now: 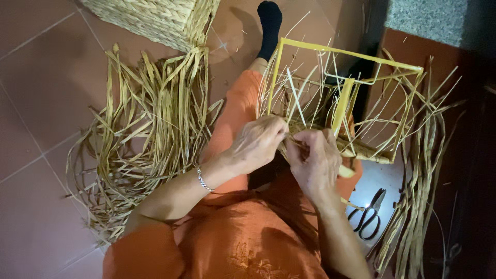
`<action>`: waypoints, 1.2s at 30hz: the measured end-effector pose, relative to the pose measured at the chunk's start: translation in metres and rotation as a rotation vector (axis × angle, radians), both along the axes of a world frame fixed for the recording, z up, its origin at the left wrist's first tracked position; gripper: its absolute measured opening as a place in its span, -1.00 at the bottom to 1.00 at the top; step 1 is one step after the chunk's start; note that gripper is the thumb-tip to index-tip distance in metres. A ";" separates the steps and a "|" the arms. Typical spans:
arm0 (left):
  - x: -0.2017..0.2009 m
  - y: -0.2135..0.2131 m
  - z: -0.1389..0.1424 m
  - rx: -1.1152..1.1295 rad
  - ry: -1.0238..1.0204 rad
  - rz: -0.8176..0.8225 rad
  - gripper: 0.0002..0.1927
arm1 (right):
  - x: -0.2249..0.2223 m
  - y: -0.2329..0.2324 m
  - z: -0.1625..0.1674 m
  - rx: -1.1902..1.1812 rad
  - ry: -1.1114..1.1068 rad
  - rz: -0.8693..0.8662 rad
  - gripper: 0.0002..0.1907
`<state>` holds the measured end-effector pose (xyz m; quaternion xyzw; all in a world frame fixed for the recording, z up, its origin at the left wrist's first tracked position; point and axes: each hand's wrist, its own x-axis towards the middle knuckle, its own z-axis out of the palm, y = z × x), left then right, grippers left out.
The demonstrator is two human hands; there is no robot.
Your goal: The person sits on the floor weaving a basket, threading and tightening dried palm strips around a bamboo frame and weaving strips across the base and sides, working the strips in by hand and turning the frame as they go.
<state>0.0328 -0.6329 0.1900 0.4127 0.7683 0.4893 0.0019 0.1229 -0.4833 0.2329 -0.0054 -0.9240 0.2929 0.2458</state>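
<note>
A yellow metal basket frame rests on my lap, with thin straw stakes standing in it and a woven band of dried straw along its lower edge. My left hand is closed on straw strands at the near corner of the frame. My right hand sits right beside it, fingers pinched on the same strands where the weave begins. The two hands touch each other. A silver bracelet circles my left wrist. I wear orange clothes and a black sock.
A large loose pile of dried straw strips lies on the reddish tile floor to my left. A finished woven basket stands at the top left. Black scissors lie on the floor at my right, beside more long strips.
</note>
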 end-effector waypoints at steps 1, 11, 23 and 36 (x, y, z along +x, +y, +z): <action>-0.002 0.004 -0.001 -0.045 -0.001 0.022 -0.81 | 0.004 0.000 0.001 -0.020 0.018 0.017 -0.75; -0.002 0.016 0.011 -0.200 -0.107 0.084 -0.33 | 0.018 0.024 0.019 0.207 0.006 -0.067 -0.81; 0.009 0.011 0.017 0.001 0.016 0.075 -0.80 | -0.004 0.031 0.005 -0.319 -0.263 -0.182 -0.48; 0.002 0.023 0.010 -0.033 0.078 -0.227 -0.89 | 0.017 0.040 0.000 -0.639 -0.063 0.058 -0.83</action>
